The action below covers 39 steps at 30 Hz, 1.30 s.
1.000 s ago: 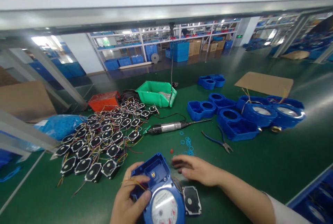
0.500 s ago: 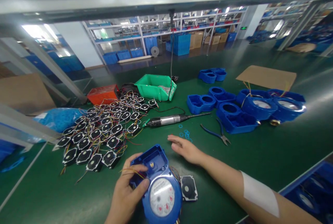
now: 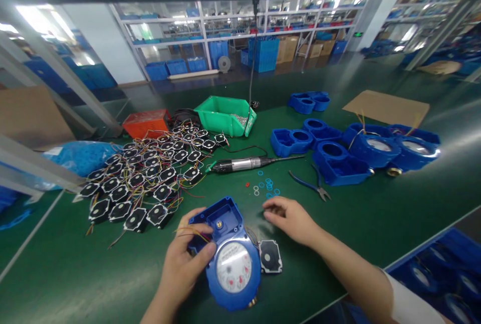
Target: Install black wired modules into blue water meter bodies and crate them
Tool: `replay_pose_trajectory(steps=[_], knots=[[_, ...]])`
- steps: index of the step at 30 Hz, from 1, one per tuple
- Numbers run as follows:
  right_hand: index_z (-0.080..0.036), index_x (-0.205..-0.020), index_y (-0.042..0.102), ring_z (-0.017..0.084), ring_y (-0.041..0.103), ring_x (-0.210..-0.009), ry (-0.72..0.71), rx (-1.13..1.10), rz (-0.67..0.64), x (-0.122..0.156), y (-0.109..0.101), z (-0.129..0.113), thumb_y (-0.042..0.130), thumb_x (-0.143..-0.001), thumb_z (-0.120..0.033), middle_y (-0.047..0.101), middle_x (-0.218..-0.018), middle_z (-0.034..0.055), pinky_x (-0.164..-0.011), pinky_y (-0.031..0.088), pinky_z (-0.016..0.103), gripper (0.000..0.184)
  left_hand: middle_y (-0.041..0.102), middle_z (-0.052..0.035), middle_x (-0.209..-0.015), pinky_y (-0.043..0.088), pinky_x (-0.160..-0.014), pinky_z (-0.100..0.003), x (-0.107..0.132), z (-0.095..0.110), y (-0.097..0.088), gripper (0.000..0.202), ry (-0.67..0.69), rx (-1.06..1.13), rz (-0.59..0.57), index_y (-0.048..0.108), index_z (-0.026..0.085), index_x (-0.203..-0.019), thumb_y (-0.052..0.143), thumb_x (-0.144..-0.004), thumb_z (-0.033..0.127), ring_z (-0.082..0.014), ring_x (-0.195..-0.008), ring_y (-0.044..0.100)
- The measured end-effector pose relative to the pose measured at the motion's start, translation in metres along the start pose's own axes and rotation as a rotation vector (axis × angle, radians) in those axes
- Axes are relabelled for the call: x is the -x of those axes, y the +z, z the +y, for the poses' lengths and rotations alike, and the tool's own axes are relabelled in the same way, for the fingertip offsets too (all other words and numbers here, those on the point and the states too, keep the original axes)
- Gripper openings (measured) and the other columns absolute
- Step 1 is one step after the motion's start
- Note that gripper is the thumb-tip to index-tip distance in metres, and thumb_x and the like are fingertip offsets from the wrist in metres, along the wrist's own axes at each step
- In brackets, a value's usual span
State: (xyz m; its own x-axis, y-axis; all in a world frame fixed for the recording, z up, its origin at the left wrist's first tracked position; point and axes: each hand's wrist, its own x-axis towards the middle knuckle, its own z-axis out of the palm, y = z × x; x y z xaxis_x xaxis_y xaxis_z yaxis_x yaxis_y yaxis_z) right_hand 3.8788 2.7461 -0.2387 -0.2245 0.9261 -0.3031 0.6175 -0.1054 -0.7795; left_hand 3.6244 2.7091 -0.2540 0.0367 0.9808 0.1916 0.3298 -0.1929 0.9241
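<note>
My left hand [image 3: 190,256] grips the blue water meter [image 3: 233,269] by the side of its square housing, thumb on the near edge and fingers over the wall. Thin coloured wires [image 3: 191,232] stick out under these fingers. The meter's round dial faces up, and a brass fitting [image 3: 219,224] shows inside the square compartment. A black square module with white corners [image 3: 270,257] lies against the meter's right side, with wires running between them. My right hand [image 3: 291,218] hovers right of the meter, fingers loosely curled and apart from the thumb, just below several small blue rings [image 3: 269,183].
Many similar black modules [image 3: 150,178] with tangled wires cover the left. A power screwdriver [image 3: 244,163], green bin [image 3: 225,116] and orange box [image 3: 146,123] lie beyond. Pliers [image 3: 319,188] and blue housings [image 3: 341,163] are at right. A cable [image 3: 252,73] hangs down mid-table.
My right hand has moved right, its fingers going from stretched out to curled, uncovering red and white rings. My left hand keeps its hold on the meter. The view has tilted slightly downward.
</note>
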Motion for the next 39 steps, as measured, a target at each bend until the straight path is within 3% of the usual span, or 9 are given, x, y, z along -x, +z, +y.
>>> replay_pose_trajectory(steps=[4, 8, 15, 19, 22, 26, 30, 35, 39], knots=[[-0.030, -0.115, 0.046, 0.012, 0.043, -0.091, -0.022, 0.416, -0.044, 0.042, 0.017, -0.012, 0.059, -0.070, -0.044, 0.042, -0.101, 0.0029, -0.083, 0.038, 0.028, 0.049, 0.049, -0.0121, -0.115, 0.041, -0.088, -0.043, -0.001, 0.002, 0.000, 0.023, 0.004, -0.006, 0.002, 0.062, 0.018, -0.079, 0.062, -0.066, 0.037, -0.0284, -0.109, 0.046], [-0.042, -0.119, 0.038, 0.013, 0.041, -0.093, 0.015, 0.500, -0.117, 0.061, 0.033, -0.012, 0.058, -0.072, -0.041, 0.037, -0.102, 0.0029, -0.083, 0.038, 0.030, 0.051, 0.051, -0.0104, -0.115, 0.040, -0.089, -0.044, -0.002, 0.004, -0.001, 0.019, 0.039, -0.024, -0.005, 0.065, 0.019, -0.079, 0.063, -0.067, 0.034, -0.0285, -0.112, 0.044], [-0.030, -0.118, 0.043, 0.013, 0.033, -0.108, -0.009, 0.556, 0.061, 0.053, 0.022, 0.002, 0.043, -0.078, -0.023, 0.026, -0.120, 0.0028, -0.097, 0.031, 0.029, 0.040, 0.048, -0.0076, -0.121, 0.036, -0.095, -0.044, 0.002, 0.015, -0.006, 0.011, 0.159, -0.105, 0.070, 0.064, 0.020, -0.080, 0.057, -0.072, 0.025, -0.0259, -0.116, 0.041], [-0.025, -0.115, 0.045, 0.012, 0.039, -0.095, 0.080, 0.616, 0.150, 0.046, 0.018, 0.007, 0.042, -0.081, -0.031, 0.038, -0.105, 0.0057, -0.086, 0.037, 0.028, 0.035, 0.052, -0.0051, -0.117, 0.026, -0.101, -0.050, 0.007, 0.030, -0.004, 0.010, 0.307, -0.201, 0.097, 0.061, 0.022, -0.079, 0.057, -0.070, 0.018, -0.0264, -0.117, 0.040], [-0.023, -0.114, 0.046, 0.011, 0.041, -0.088, 0.075, 0.605, 0.187, 0.041, 0.012, 0.005, 0.044, -0.081, -0.035, 0.042, -0.096, 0.0056, -0.080, 0.037, 0.025, 0.034, 0.060, -0.0042, -0.103, 0.021, -0.103, -0.052, 0.011, 0.039, -0.001, 0.014, 0.397, -0.233, 0.069, 0.059, 0.022, -0.080, 0.057, -0.069, 0.013, -0.0241, -0.107, 0.050], [-0.018, -0.105, 0.050, 0.009, 0.042, -0.088, -0.067, 0.560, 0.286, 0.038, -0.005, -0.017, 0.050, -0.079, -0.036, 0.045, -0.097, 0.0042, -0.077, 0.036, 0.021, 0.031, 0.061, 0.0014, -0.073, 0.032, -0.099, -0.047, 0.011, 0.046, 0.007, 0.024, 0.449, -0.205, 0.066, 0.057, 0.022, -0.090, 0.059, -0.068, 0.012, -0.0161, -0.077, 0.059], [-0.017, -0.097, 0.052, 0.008, 0.043, -0.087, -0.297, 0.565, 0.379, 0.041, -0.016, -0.055, 0.057, -0.074, -0.033, 0.047, -0.096, 0.0019, -0.075, 0.036, 0.020, 0.028, 0.050, 0.0050, -0.060, 0.041, -0.089, -0.042, 0.005, 0.051, 0.014, 0.041, 0.341, -0.255, 0.090, 0.052, 0.022, -0.108, 0.062, -0.068, 0.021, -0.0129, -0.064, 0.053], [-0.015, -0.090, 0.055, 0.007, 0.043, -0.089, -0.629, 0.496, 0.338, 0.042, -0.012, -0.096, 0.062, -0.070, -0.029, 0.048, -0.094, 0.0021, -0.078, 0.038, 0.018, 0.025, 0.056, -0.0014, -0.073, 0.047, -0.068, -0.030, 0.001, 0.058, 0.020, 0.040, 0.313, -0.144, 0.158, 0.053, 0.021, -0.108, 0.062, -0.070, 0.025, -0.0156, -0.070, 0.054], [-0.016, -0.088, 0.056, 0.004, 0.044, -0.090, -0.772, 0.370, 0.247, 0.036, -0.007, -0.111, 0.059, -0.073, -0.026, 0.047, -0.097, 0.0003, -0.078, 0.040, 0.015, 0.018, 0.057, -0.0008, -0.077, 0.044, -0.064, -0.026, -0.001, 0.062, 0.021, 0.019, 0.391, -0.042, 0.399, 0.060, 0.020, -0.088, 0.059, -0.072, 0.012, -0.0132, -0.071, 0.053]])
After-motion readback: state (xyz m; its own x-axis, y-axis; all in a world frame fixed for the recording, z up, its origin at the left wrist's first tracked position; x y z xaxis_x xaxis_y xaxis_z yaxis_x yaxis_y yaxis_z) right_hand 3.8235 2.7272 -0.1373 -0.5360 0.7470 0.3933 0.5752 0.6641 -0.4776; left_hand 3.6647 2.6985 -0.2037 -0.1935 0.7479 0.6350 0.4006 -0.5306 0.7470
